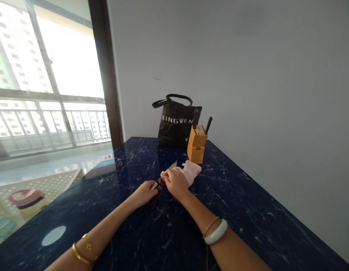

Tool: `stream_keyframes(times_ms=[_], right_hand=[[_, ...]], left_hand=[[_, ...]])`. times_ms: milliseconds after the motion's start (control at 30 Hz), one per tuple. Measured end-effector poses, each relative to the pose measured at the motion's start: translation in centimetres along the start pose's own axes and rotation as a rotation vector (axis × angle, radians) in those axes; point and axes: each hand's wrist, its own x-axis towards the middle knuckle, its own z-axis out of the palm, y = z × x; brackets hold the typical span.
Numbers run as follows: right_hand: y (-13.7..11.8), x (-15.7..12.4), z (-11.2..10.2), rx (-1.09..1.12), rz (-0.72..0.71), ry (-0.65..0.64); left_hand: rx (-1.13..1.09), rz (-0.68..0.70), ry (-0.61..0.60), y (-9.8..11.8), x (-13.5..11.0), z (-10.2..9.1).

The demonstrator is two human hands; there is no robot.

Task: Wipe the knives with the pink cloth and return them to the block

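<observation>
At mid-frame the left hand wraps its fingers round the handle of a knife lying low over the dark table. The right hand pinches a pink cloth onto the blade. The wiping looks about midway, and the knife is not yet in the knife block behind.

Daylit interior, brightest at far left, where the window is overexposed and the buildings outside are washed pale. Pale reflections and sheen on the left part of the dark worktop. Even, nearly shadowless grey on the wall at right. Sharpest near centre, around the left hand and right hand. Wide-angle stretching toward the near edges.
</observation>
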Motion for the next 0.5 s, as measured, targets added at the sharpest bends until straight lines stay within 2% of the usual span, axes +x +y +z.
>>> stream_keyframes(times_ms=[133, 333, 500], right_hand=[[-0.4, -0.1, -0.1, 0.039, -0.065, 0.002], [0.9, 0.6, 0.1, -0.006, 0.105, 0.088], [-0.2, 0.1, -0.3, 0.041, -0.045, 0.027]], left_hand=[[0.019, 0.015, 0.003, 0.0, -0.1, -0.1], [0.047, 0.091, -0.033, 0.3, -0.4, -0.3], [0.087, 0.052, -0.015, 0.3, -0.4, -0.2]])
